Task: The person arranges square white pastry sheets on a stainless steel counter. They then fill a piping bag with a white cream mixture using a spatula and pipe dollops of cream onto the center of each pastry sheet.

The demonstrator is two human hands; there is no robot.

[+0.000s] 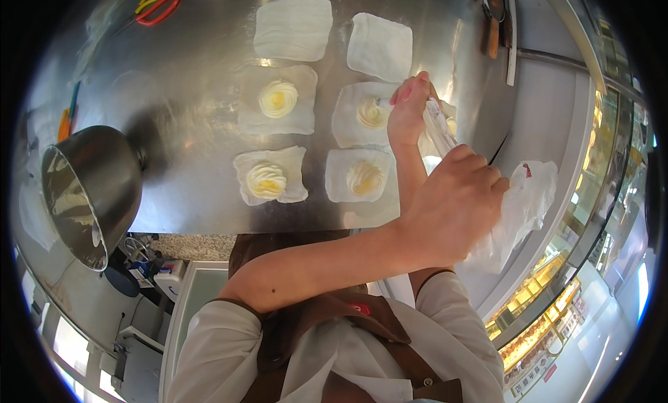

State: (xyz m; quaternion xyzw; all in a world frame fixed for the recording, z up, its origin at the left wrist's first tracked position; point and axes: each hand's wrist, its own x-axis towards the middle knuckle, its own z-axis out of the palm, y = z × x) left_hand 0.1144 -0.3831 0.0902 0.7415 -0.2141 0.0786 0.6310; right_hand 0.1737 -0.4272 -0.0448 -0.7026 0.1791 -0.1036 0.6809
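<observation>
My left hand (454, 205) is closed around the upper part of a clear plastic piping bag (441, 126), whose loose end hangs at the right. My left forearm crosses over the right one. Farther up, my right hand (412, 111) grips the bag near its tip, beside a cream swirl (372, 113) on a thin white dough square. Cream swirls with yellow centres sit on dough squares at left (245, 116) and nearer me (334, 186). Two dough squares at the far side, left (293, 30) and right (381, 45), are plain. More dough and cream is partly hidden behind my right hand.
A metal bowl (112, 184) lies tipped on its side at the left of the steel worktop (188, 194). Scissors with red and yellow handles (159, 9) lie far left, above an orange-ended tool (64, 124). Wooden-handled tools (493, 27) lie far right, near glass display cases (548, 319).
</observation>
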